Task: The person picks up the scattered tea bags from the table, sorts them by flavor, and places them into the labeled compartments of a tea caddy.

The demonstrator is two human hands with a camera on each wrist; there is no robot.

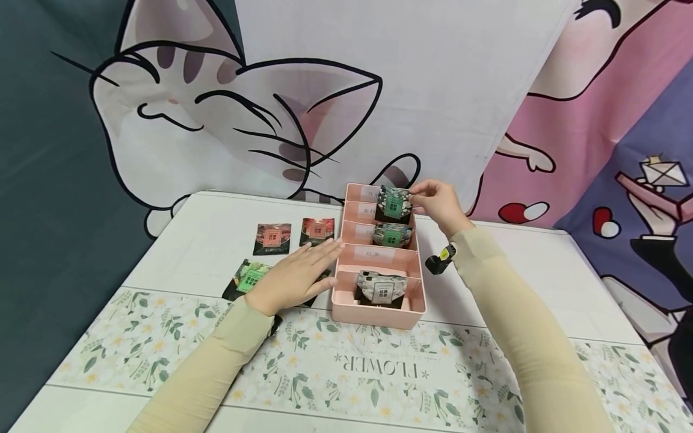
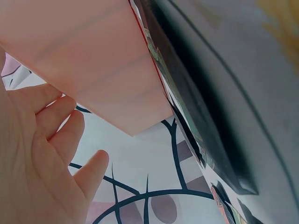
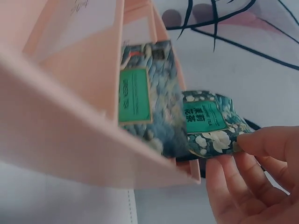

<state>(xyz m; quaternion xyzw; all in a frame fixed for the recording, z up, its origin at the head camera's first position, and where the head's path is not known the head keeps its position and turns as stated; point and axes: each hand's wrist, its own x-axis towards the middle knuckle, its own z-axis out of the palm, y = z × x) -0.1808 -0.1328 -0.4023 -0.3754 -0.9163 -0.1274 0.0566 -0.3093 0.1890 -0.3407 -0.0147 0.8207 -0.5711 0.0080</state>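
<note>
My right hand (image 1: 440, 204) pinches the edge of a green jasmine tea sachet (image 3: 208, 122) between thumb and fingers. The sachet is at the far end of a pink divided box (image 1: 379, 317), partly above its compartment. One compartment nearer stands a green tea sachet (image 3: 150, 98). A grey-white sachet (image 1: 381, 290) leans in the nearest, larger compartment. With straight fingers, my left hand (image 1: 298, 273) lies along the box's left side, fingertips right at the wall (image 2: 93, 60). Part of a dark sachet shows beneath this hand, mostly hidden.
Left of the box lie two red sachets (image 1: 272, 239) and a bright green sachet (image 1: 249, 279) on the white table (image 1: 189, 252). A flower-print strip (image 1: 303, 373) crosses the front. Behind the table hangs a cartoon cat cloth (image 1: 178, 144). Labels mark the compartments.
</note>
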